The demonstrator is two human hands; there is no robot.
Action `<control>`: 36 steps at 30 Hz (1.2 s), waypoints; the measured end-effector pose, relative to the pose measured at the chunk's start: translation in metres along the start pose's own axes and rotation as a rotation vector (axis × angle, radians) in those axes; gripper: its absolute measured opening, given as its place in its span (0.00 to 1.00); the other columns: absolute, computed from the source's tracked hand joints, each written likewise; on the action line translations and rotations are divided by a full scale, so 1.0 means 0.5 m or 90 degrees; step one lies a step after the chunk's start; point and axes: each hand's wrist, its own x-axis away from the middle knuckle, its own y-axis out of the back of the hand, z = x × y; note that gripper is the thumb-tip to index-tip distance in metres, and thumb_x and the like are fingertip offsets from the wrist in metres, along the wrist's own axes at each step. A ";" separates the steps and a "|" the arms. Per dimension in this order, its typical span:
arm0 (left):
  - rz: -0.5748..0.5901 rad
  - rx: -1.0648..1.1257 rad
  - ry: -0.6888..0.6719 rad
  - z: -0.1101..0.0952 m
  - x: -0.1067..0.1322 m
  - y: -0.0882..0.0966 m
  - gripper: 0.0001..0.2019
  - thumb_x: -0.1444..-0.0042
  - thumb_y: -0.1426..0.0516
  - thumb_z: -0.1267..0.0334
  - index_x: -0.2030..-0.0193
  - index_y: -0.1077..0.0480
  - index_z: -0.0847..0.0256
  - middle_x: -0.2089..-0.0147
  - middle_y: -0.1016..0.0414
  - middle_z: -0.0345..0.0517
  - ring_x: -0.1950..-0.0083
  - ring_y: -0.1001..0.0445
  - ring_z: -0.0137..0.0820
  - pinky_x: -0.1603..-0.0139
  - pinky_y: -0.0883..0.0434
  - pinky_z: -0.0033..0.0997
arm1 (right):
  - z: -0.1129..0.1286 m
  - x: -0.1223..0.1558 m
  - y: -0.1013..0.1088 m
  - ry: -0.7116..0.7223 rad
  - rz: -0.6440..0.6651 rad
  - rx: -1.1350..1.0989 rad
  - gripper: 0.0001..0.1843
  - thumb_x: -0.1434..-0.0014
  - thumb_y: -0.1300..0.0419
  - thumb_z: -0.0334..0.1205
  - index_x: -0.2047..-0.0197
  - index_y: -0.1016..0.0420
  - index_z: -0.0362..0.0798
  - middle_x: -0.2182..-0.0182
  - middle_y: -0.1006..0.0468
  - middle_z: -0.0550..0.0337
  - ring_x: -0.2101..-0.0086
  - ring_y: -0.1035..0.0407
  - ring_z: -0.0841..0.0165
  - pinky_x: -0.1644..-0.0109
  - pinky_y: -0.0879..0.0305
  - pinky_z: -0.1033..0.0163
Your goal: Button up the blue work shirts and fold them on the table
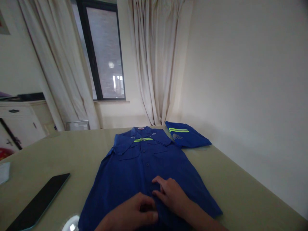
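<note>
One shirt (130,175) lies spread below the left hand (134,210) and right hand (172,193), reaching away to twelve o'clock from the fingertips. Right finger and thumb stand slightly apart; left fingers curl, and I can't tell whether they pinch the shirt.

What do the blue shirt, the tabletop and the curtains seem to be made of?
Blue shirt: matte cloth, perhaps cotton blend; it lies limp with soft creases. Tabletop: smooth, low sheen, no visible grain; perhaps coated board or a cover. Curtains: pale matte fabric, hanging in soft folds.
</note>
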 end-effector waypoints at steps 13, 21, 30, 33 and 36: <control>-0.443 0.241 -0.019 0.093 -0.104 -0.001 0.38 0.61 0.31 0.39 0.48 0.29 0.65 0.68 0.23 0.45 0.66 0.23 0.37 0.68 0.27 0.33 | -0.001 -0.018 -0.034 0.230 -0.158 0.209 0.09 0.27 0.49 0.36 0.58 0.28 0.49 0.63 0.23 0.59 0.66 0.25 0.69 0.67 0.39 0.68; -0.411 0.093 -0.074 0.071 -0.086 -0.011 0.24 0.50 0.36 0.45 0.55 0.22 0.65 0.62 0.18 0.50 0.62 0.22 0.39 0.63 0.28 0.34 | -0.010 -0.013 -0.018 0.177 -0.154 0.009 0.10 0.27 0.46 0.40 0.59 0.25 0.50 0.64 0.23 0.61 0.65 0.26 0.69 0.60 0.35 0.68; -0.367 0.111 -0.084 0.061 -0.078 -0.005 0.25 0.49 0.37 0.44 0.53 0.22 0.63 0.59 0.18 0.50 0.58 0.22 0.40 0.60 0.27 0.34 | -0.019 -0.010 -0.026 0.170 -0.176 -0.068 0.14 0.27 0.47 0.43 0.61 0.24 0.49 0.65 0.23 0.60 0.65 0.27 0.69 0.59 0.35 0.67; -0.370 0.097 -0.102 0.066 -0.078 -0.003 0.23 0.46 0.39 0.45 0.52 0.21 0.62 0.57 0.19 0.49 0.59 0.22 0.38 0.59 0.26 0.34 | -0.017 -0.009 -0.022 0.141 -0.170 -0.103 0.14 0.28 0.44 0.45 0.63 0.24 0.49 0.66 0.23 0.61 0.64 0.27 0.69 0.58 0.35 0.67; -0.350 0.104 -0.124 0.071 -0.078 -0.007 0.24 0.42 0.43 0.47 0.46 0.24 0.60 0.53 0.19 0.50 0.60 0.22 0.35 0.59 0.25 0.33 | -0.014 -0.006 -0.014 0.140 -0.159 -0.144 0.14 0.28 0.44 0.46 0.63 0.24 0.49 0.64 0.22 0.60 0.62 0.27 0.68 0.56 0.35 0.66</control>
